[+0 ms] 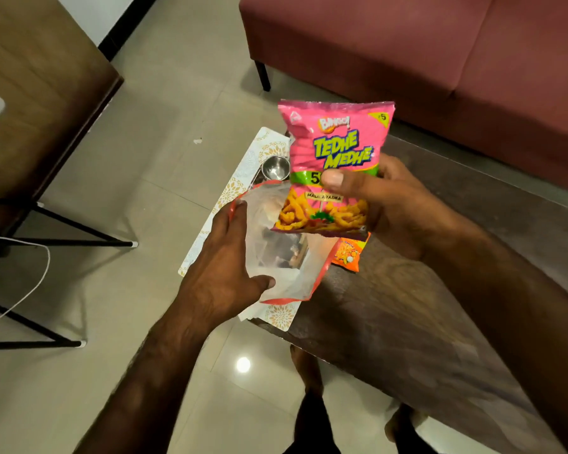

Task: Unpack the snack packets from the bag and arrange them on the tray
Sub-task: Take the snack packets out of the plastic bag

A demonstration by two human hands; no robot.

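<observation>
Head view, looking down at both hands over a dark desk; items run from largest to smallest.

- Desk [440, 322]: dark wooden top; a patterned tray [236, 191] lies along its left edge, long axis running away from the person.
- Bag [282, 257]: clear plastic with a red rim, mouth open upward, resting over the tray; what else it holds cannot be told.
- Pink snack packet [335, 158]: held upright above the bag's mouth, long axis near vertical, clear of the bag, with the tray below and to its left.
- Right hand [400, 204]: fingers clamped on the pink snack packet's lower half, thumb across the front.
- Left hand [223, 270]: fingers closed on the bag's near rim, steadying it; this hand is nearer the tray.
- Orange packet [348, 253]: lies on the desk just right of the bag.
- Steel cup [276, 168]: stands on the tray's far part.
</observation>
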